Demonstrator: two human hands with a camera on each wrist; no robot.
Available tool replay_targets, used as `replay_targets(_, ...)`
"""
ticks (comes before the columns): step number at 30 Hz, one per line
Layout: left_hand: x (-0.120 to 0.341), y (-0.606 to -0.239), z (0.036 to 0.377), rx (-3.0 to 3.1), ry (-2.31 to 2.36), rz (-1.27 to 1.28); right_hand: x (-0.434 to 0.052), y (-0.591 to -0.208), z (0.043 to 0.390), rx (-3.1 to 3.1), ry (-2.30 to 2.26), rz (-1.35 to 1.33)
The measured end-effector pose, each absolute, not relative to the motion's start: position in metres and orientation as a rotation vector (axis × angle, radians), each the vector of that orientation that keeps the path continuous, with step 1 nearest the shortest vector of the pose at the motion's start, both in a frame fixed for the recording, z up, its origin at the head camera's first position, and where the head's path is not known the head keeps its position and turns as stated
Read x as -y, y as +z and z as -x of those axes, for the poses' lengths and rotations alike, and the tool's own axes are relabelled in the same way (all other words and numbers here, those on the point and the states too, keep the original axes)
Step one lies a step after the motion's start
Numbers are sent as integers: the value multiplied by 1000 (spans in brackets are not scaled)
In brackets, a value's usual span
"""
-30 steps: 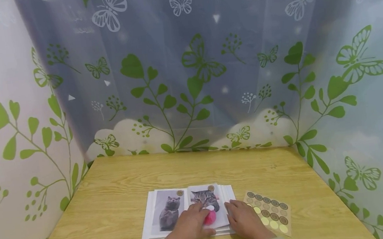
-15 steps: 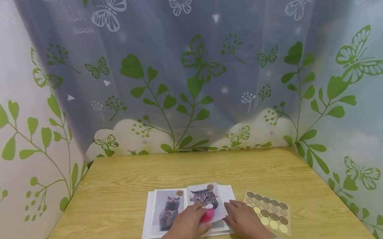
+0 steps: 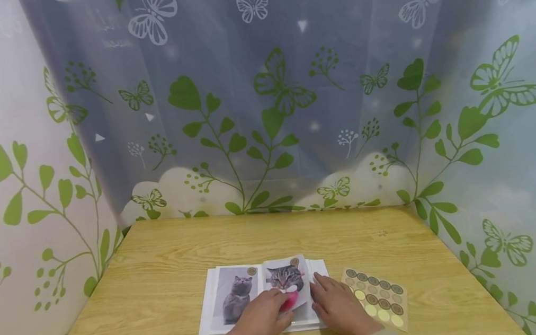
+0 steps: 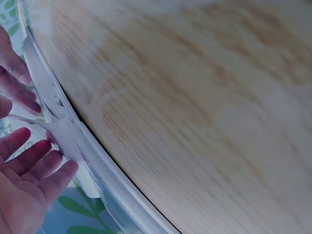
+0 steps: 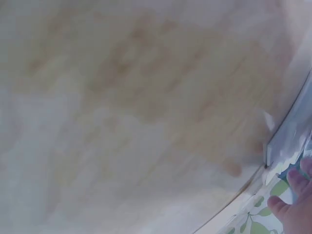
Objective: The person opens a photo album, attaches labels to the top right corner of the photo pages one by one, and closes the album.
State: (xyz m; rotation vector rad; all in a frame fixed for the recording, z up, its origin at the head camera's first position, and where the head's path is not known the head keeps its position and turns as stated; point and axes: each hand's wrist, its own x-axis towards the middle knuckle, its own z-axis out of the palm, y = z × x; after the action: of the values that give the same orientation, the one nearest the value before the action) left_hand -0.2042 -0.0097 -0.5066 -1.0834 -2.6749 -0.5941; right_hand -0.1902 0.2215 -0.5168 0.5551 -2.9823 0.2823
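Right hand (image 3: 339, 306) shifted inward over white album (image 3: 204, 312), fingers straight, released; left hand (image 3: 261, 317) pinching glossy, curved cat page (image 3: 285, 277), woodgrain table (image 3: 264, 237).

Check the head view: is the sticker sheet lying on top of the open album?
No, the sticker sheet lies on the table, to the right of the open album.

An open photo book (image 3: 217, 299) lies on the table (image 3: 274, 236); the left hand (image 3: 260, 317) holds its right-hand page (image 3: 284, 275), the right hand (image 3: 339, 305) touches its right side, near a sticker sheet (image 3: 380, 297).
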Motion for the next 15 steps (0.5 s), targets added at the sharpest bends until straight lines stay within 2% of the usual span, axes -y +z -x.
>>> replay_targets(15, 13, -507, 201, 2591, -655, 1052, -216, -514, 194, 3089, 247, -548)
